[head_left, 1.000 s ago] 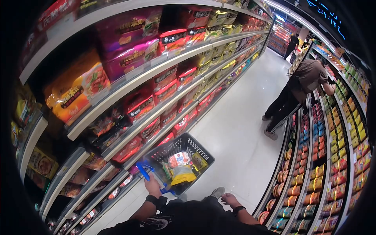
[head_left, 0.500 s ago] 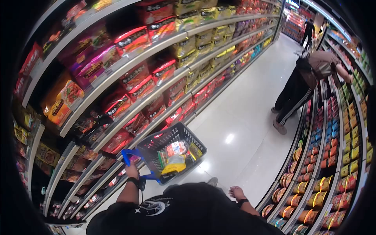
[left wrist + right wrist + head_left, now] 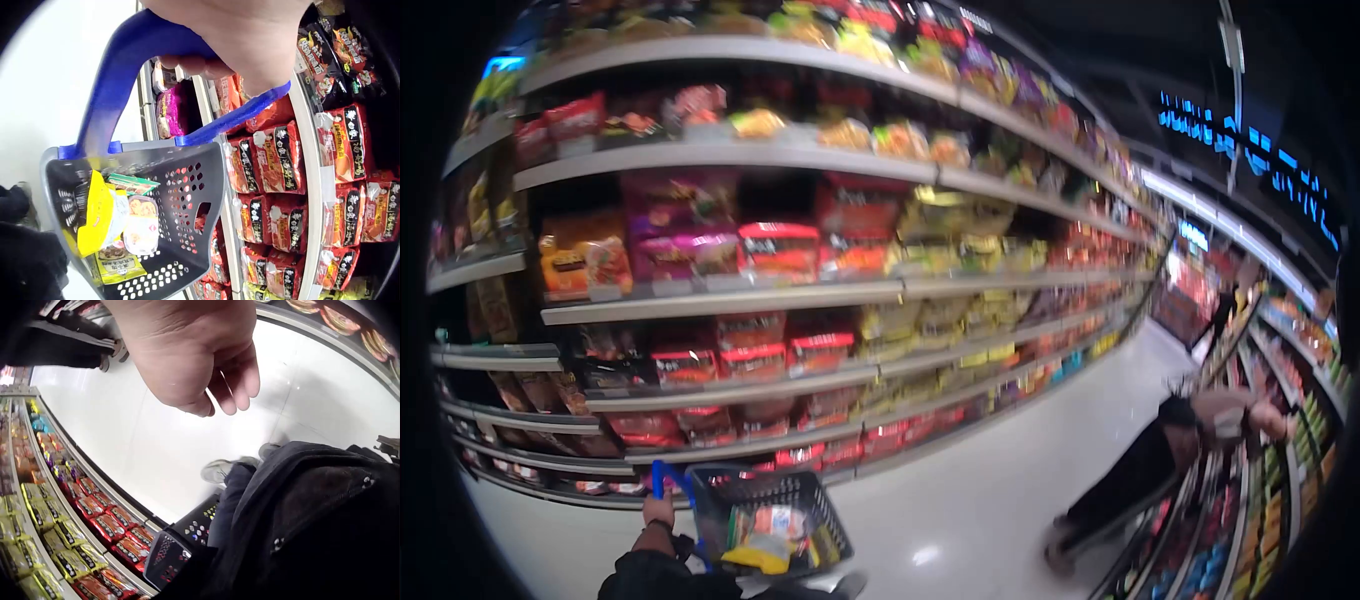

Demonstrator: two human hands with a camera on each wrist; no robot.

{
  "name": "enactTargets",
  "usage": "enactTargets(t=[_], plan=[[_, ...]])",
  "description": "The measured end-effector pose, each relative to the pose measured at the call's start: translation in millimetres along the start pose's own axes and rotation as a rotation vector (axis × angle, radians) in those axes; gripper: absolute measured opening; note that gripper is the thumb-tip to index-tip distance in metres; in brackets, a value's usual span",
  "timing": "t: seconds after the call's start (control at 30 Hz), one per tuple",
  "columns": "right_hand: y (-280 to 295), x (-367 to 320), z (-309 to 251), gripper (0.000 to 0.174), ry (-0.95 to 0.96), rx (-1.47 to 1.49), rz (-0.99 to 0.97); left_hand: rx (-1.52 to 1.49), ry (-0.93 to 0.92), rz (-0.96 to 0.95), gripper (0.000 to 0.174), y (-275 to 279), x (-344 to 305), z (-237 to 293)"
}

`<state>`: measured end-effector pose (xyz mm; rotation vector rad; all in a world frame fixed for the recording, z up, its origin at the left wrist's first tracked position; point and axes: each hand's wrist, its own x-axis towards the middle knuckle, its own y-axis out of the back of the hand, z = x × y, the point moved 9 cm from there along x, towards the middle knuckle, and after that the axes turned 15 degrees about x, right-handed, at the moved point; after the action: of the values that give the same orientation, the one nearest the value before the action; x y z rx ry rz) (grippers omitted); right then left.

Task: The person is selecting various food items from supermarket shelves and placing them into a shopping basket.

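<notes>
My left hand (image 3: pixel 231 28) grips the blue handle (image 3: pixel 112 81) of a dark grey shopping basket (image 3: pixel 215 187), with the fingers curled round it. In the head view this hand (image 3: pixel 658 512) is low at the left, beside the basket. Inside the basket lie a yellow bag (image 3: pixel 94 215), a clear-topped tray pack with a white label (image 3: pixel 141 226), a green packet (image 3: pixel 134 184) and a yellow-green packet (image 3: pixel 120 265). My right hand (image 3: pixel 194 356) hangs over the floor with loosely bent fingers, holding nothing; it is outside the head view.
Long shelves (image 3: pixel 730 296) of red, yellow and purple noodle packs line the left side, close to the basket. On the right, a person (image 3: pixel 1135 455) bends toward another shelf row (image 3: pixel 1250 500). Between the rows runs a pale shiny floor (image 3: pixel 960 500).
The head view has tilted up and turned toward the left shelves, so the basket sits lower and further left. The left hand keeps its hold on the handle. The right hand has left the head view.
</notes>
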<state>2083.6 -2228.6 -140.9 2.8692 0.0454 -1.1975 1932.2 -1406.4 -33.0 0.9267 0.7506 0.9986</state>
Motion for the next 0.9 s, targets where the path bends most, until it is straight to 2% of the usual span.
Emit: enactTargets(t=[0.03,0.07,0.13,0.17,0.27,0.3,0.37,0.4,0.47,0.53,0.57,0.6,0.63,0.7,0.87,0.9], plan=[[4.8,3.6,4.2,0.014,-0.031,0.028,0.016,0.093,0.118,-0.013,0.049,6.6,-9.2,-2.6],[8.0,9.9,-3.4,0.015,-0.032,0.046,0.025,-0.086,0.135,-0.050,0.044,-9.7,-2.2,-11.1],[15.8,13.5,-9.0,0.016,-0.075,0.067,0.040,-0.098,0.069,0.065,0.040,29.9,-36.4,28.2],[21.8,18.5,-10.1,0.017,-0.083,0.071,0.045,-0.065,0.054,0.085,0.035,19.8,-26.2,18.7],[45.5,35.2,-11.4,0.019,-0.115,0.074,0.067,-0.104,0.042,0.129,0.031,11.6,-35.0,38.4],[54.4,39.0,-8.4,0.020,-0.127,0.069,0.075,-0.212,0.047,0.069,0.031,27.7,-56.7,62.9],[82.5,56.4,3.8,0.022,-0.139,0.030,0.083,-0.168,0.040,0.111,0.031,-3.1,-44.3,57.7],[95.0,67.1,12.2,0.023,-0.110,-0.044,0.062,-0.096,0.051,0.119,0.032,-7.1,-41.4,52.6],[115.6,98.3,10.9,0.025,0.164,-0.428,-0.067,-0.143,0.095,0.105,0.032,-15.4,-47.6,62.5],[137.5,133.0,1.1,0.027,0.372,-0.590,-0.099,-0.087,0.109,0.101,0.032,-20.5,-51.8,74.8],[142.2,123.9,-6.3,0.020,-0.179,0.054,0.089,-0.097,0.129,0.089,0.032,-30.1,-58.1,85.4],[134.5,147.7,-3.6,0.018,-0.199,0.436,-0.050,-0.095,0.151,0.079,0.031,-28.5,-64.6,88.6],[118.8,126.8,-64.0,0.019,-0.169,0.134,0.061,-0.114,0.144,0.122,0.031,-34.0,-67.6,93.8],[103.0,135.8,-120.5,0.018,-0.143,0.095,0.022,-0.129,0.191,0.099,0.031,-43.2,-81.7,113.3],[108.4,197.1,-177.4,0.014,-0.113,0.037,-0.089,0.006,0.219,0.083,0.039,-69.1,-106.8,159.8],[114.2,205.6,-183.3,0.015,-0.133,0.038,-0.099,0.135,0.233,0.082,0.046,-67.2,-112.9,171.1]])
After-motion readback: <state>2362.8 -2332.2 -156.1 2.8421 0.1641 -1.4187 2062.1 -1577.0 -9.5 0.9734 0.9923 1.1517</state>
